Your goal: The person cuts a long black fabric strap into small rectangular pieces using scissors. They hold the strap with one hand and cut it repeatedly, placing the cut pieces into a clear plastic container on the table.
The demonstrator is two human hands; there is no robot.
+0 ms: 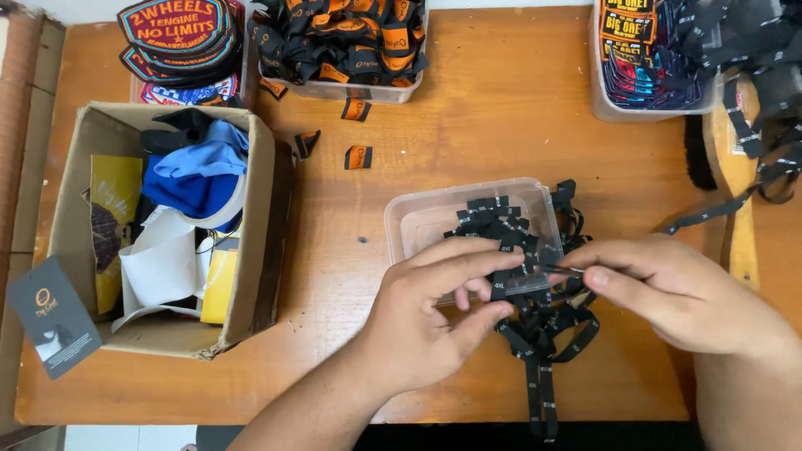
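Two hands are seen low in the frame, meeting over a tangle of black label ribbon (541, 321) that lies at the lower centre of the wooden bench (501, 125). The left hand (426, 321) is closed in a pinch, its thumb and fingers gripping a short piece of the ribbon near a white size mark. The right hand (668, 288) is likewise closed, and a thin metal tool (561, 269), too small to be identified, is held between its thumb and forefinger, its tip brought against the ribbon just beside the left fingertips. A clear plastic tub (434, 219) with cut black labels heaped inside is placed just above the hands, touched by the ribbon pile. An open cardboard box (263, 217) filled with blue cloth, white paper and yellow cards is set at the left. Stacked embroidered patches (180, 38) are seen at the upper left, a tub of black and orange labels (347, 42) at the upper centre, and a further tub of patches (643, 58) at the upper right. Loose black and orange labels (357, 157) are scattered between the tubs.
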